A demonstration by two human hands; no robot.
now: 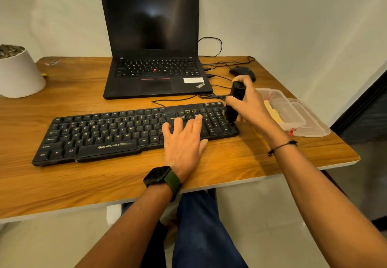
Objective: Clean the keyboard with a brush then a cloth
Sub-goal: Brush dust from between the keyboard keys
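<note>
Gripping a black brush [234, 104] upright over the keyboard [117, 129], the right hand [249, 104] works; left hand [184, 140] lies flat, released.

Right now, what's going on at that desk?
Left hand flat on keyboard. Right hand grips brush over number keys. Nothing in the way.

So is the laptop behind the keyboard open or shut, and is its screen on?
Open: the laptop has its lid raised, with its own keys showing. Its screen looks off, dark with only a faint reflection.
</note>
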